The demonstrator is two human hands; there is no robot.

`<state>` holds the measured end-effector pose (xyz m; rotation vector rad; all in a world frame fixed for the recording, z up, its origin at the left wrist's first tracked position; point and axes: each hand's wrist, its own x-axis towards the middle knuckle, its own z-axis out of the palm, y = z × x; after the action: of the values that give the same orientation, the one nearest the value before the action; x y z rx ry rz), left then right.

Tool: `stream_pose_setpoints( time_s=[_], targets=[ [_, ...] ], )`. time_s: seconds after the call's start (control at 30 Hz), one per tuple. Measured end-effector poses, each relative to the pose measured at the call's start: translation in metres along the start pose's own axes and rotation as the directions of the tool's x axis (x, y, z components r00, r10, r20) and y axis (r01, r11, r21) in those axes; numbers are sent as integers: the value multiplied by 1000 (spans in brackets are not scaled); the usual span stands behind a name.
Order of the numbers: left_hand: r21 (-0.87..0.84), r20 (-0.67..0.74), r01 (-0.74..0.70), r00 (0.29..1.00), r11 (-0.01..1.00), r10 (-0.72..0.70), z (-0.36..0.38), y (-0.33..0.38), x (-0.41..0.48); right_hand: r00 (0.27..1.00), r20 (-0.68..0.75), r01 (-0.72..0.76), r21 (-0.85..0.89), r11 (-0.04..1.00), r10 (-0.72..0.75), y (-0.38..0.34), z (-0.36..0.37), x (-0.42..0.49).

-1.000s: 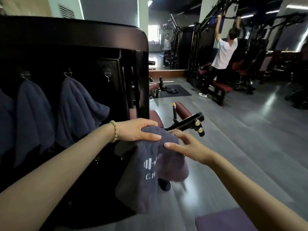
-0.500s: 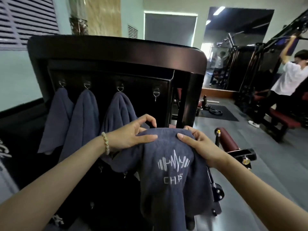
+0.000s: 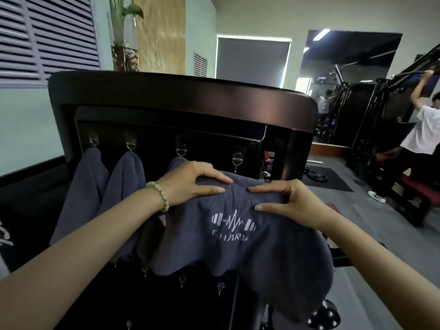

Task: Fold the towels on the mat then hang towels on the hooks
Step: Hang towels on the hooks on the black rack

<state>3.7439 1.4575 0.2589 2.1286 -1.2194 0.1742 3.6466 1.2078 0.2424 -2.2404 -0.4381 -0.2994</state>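
A folded dark grey towel (image 3: 250, 248) with a white barbell logo hangs from both my hands in front of a dark wooden rack (image 3: 181, 101). My left hand (image 3: 190, 184) grips its top edge on the left, my right hand (image 3: 285, 198) pinches the top edge on the right. Just above the towel, between my hands, a bare metal hook (image 3: 237, 160) sticks out of the rack. Three more grey towels (image 3: 83, 186) hang on the hooks to its left; the third is mostly hidden behind my left hand.
A lower row of small hooks (image 3: 182, 279) sits under the towel. Gym machines (image 3: 357, 110) and a person in a white shirt (image 3: 423, 132) stand at the right, beyond grey floor (image 3: 381, 222). A vase with a plant (image 3: 123, 44) rests on top of the rack.
The view swung left onto the rack. Both hands lifted the towel up and closer to the bare hook, and the fingers drew together along its top edge.
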Motion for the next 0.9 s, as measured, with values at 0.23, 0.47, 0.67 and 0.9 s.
stream_pose_setpoints(
  time_s=[0.23, 0.47, 0.67, 0.9],
  targets=[
    [334, -48, -60, 996, 940, 80, 8, -42, 52, 966, -244, -13, -382, 924, -88, 31, 3, 54],
    [608, -300, 9, 929, 794, 219, 62, -85, 46, 879, -461, -207, -604, 770, -125, 60, 36, 67],
    [612, -473, 224, 872, 759, 124, 107, -82, 25, 785, -560, -229, -660, 716, -264, 74, 61, 64],
    [17, -243, 104, 965, 994, -97, 122, -62, 16, 847, -532, -169, -255, 952, 8, 68, 86, 57]
  ],
)
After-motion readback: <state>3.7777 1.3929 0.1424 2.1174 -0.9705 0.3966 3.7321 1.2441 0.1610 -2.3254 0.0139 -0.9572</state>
